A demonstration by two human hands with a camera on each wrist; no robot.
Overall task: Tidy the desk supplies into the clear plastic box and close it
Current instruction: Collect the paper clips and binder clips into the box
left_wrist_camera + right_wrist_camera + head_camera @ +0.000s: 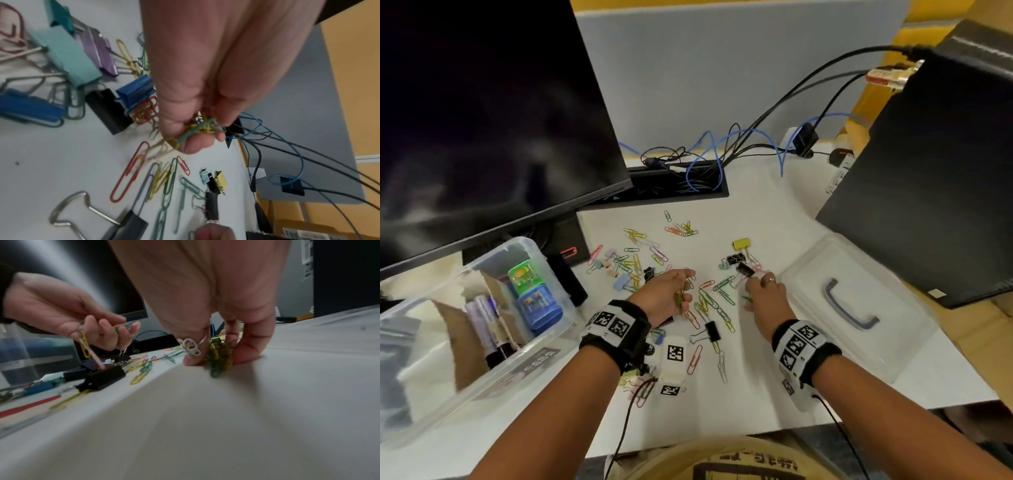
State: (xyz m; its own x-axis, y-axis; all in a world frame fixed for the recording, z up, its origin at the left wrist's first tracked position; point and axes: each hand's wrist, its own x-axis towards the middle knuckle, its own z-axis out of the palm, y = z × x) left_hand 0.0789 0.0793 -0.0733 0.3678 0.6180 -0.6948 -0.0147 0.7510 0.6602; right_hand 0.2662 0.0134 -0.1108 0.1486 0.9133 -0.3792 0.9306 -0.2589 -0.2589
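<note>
White desk (774,387) under me, grey partition (722,68) behind, dark monitor (482,120) looming left. My left hand (666,296) pinches a bunch of paper clips (202,128); my right hand (767,301) pinches another cluster (219,360) at the desktop. Loose clips (647,255) litter the middle. Clear plastic box (482,329) sits open at left, its lid (859,308) lying at right.

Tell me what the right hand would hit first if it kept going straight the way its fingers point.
Probably the black binder clip just beyond the right hand, whose fingers pinch a bunch of paper clips against the desk. Depth is unclear; the hand may already touch it.
</note>
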